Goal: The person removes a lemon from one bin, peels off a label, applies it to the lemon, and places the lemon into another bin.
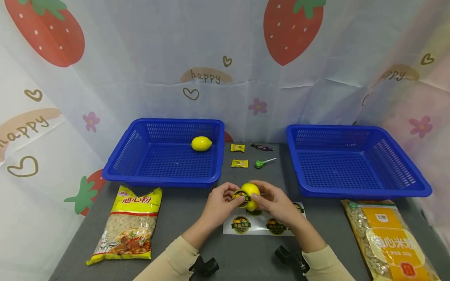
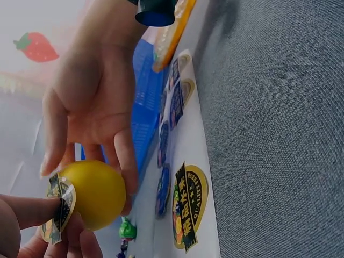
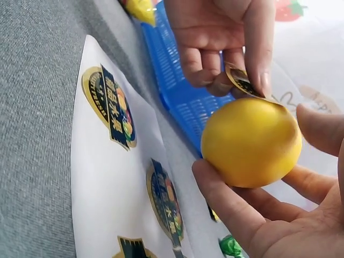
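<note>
Between my two hands is a yellow lemon, held above the table by the fingers of my right hand. My left hand pinches a round black-and-gold fruit sticker between thumb and finger. One edge of that sticker touches the lemon's skin in the right wrist view. Below the hands lies a white sticker sheet bearing several more of these round labels. A second lemon sits inside the left blue basket, near its right wall.
Another blue basket stands at the right. Two yellow-wrapped candies, a purple-wrapped candy and a green lollipop lie between the baskets. A yellow pasta bag lies front left, an orange-labelled bag front right.
</note>
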Available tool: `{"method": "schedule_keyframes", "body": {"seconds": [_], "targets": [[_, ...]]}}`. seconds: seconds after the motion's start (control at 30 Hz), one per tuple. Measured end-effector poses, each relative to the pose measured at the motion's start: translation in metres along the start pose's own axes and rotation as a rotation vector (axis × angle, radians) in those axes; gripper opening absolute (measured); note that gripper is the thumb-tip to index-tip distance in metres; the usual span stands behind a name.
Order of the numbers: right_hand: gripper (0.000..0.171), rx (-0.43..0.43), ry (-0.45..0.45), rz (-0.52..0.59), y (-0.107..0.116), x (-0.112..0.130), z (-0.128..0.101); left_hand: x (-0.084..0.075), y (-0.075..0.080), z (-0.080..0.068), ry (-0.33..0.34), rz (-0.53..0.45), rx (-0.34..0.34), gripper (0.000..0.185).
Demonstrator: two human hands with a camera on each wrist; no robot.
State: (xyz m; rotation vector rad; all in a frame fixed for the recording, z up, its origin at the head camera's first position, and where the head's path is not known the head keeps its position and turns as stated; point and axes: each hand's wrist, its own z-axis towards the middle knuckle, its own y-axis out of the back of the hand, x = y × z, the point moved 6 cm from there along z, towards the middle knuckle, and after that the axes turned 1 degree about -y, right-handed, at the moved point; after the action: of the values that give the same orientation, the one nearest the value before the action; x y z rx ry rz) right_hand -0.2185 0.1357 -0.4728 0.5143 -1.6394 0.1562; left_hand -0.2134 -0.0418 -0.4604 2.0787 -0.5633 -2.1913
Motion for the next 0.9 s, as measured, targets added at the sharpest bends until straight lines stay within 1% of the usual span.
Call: {"method": "schedule_keyframes", "body": {"seconds": [0.1, 0.17, 0.43, 0.6, 0.7, 0.9], "targets": [[0.058, -0.009, -0.004, -0.02, -0.0021, 0.001, -0.0004, -0.0016, 0.0005, -0.0012, -0.004, 0.001, 0.001, 0.02], [0.059, -0.007, 0.009, -0.043, -0.0034, 0.0018, -0.0004, -0.0027, 0.0007, -0.0017, -0.008, 0.003, 0.005, 0.02], [0.054, -0.016, 0.036, -0.074, -0.0042, 0.0028, -0.0023, -0.0057, -0.0003, -0.0026, -0.021, 0.034, 0.027, 0.02], [0.054, -0.018, 0.034, -0.059, -0.0058, 0.0027, -0.0049, -0.0074, -0.0011, -0.0035, -0.03, 0.049, 0.019, 0.02], [0.054, -0.017, 0.034, -0.05, -0.0069, 0.0023, -0.0057, -0.0073, -0.0019, -0.0046, -0.025, 0.044, 0.01, 0.021], [0.056, -0.033, 0.019, -0.014, -0.0072, 0.0038, -0.0057, -0.0082, -0.002, -0.0061, -0.015, 0.037, -0.031, 0.025]]}}
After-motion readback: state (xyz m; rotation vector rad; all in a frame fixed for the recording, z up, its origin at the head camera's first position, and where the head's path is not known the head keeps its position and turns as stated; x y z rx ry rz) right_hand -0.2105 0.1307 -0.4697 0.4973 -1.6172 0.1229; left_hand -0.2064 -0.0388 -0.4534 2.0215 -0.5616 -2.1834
